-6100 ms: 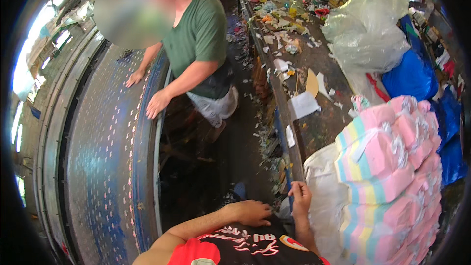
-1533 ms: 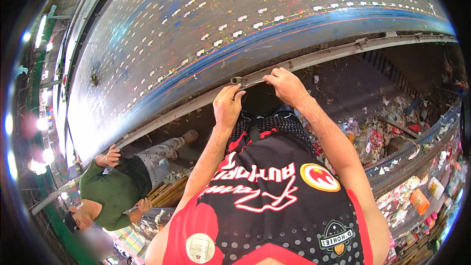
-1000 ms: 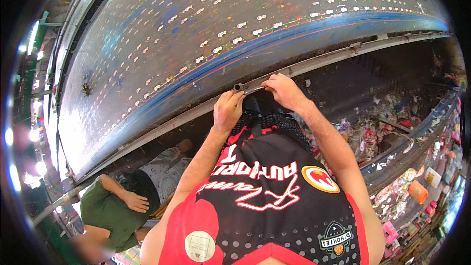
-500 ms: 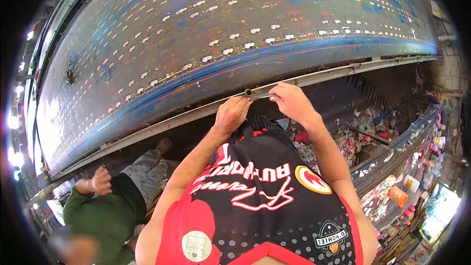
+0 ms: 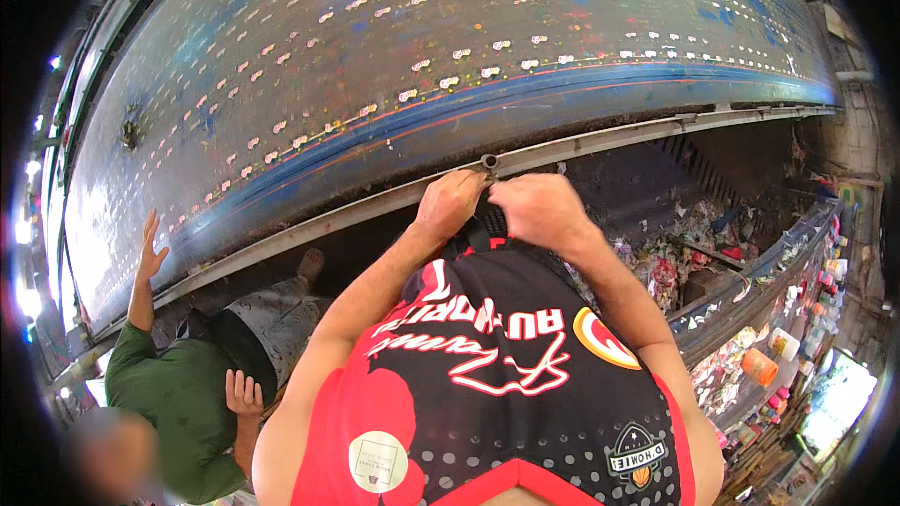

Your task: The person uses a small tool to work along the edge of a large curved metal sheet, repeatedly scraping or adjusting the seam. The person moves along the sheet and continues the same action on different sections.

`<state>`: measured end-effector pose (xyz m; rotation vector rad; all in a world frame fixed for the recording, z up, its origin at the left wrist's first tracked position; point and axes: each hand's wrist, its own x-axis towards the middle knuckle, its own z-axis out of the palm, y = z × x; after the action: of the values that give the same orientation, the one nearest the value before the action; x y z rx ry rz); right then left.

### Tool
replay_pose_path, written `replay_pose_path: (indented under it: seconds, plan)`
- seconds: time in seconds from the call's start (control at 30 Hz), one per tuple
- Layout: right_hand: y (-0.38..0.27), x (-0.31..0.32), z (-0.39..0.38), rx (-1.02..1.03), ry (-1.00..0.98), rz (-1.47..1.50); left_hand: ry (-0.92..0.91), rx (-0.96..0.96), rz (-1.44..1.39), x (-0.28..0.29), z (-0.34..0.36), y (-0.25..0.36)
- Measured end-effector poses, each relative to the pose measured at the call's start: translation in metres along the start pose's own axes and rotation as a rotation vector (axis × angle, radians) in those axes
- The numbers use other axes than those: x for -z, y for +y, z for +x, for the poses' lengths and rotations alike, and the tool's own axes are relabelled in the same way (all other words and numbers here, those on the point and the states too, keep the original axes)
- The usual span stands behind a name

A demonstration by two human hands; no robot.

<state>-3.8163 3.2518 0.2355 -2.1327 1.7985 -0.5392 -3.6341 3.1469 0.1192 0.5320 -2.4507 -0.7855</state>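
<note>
My left hand (image 5: 450, 203) is closed in a pinch just in front of the metal rail (image 5: 581, 143) that edges a long, wide table. Close beside it, fingers curled, my right hand (image 5: 542, 214) nearly meets my left fingertips. Whatever lies between the fingers is too small or hidden to make out. Just beyond them, a small round tube end (image 5: 489, 161) sits at the rail. The long table surface (image 5: 309, 66) is dark grey with blue stains and bears rows of small, pale printed shapes.
At the left, a person in a green shirt (image 5: 173, 403) stands by the same table, one hand raised near its edge. Right of me lies a heap of colourful scraps (image 5: 666, 276). Beyond it, bottles and an orange tub (image 5: 758, 368) line a wooden shelf.
My right hand has moved left and down to my left hand; the thin pale thing at its fingertips no longer shows. The person at left has raised one hand.
</note>
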Motion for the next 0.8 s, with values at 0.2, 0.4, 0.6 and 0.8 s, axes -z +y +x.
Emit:
replay_pose_path:
  seconds: [0.2,0.4,0.6,0.8]
  plan:
    - [-0.012,-0.028,0.026,0.109,0.022,0.152,0.133,0.07,-0.17,0.064,0.008,0.006]
    - [0.001,-0.057,0.035,0.308,0.106,0.153,-0.287,0.061,-0.454,0.063,0.065,-0.016]
    - [0.01,-0.11,0.023,0.423,0.102,0.108,-0.451,0.107,-0.505,0.07,0.072,-0.013]
    - [0.032,-0.138,0.023,0.552,-0.182,-0.088,-0.443,0.122,-0.569,0.048,0.073,-0.012]
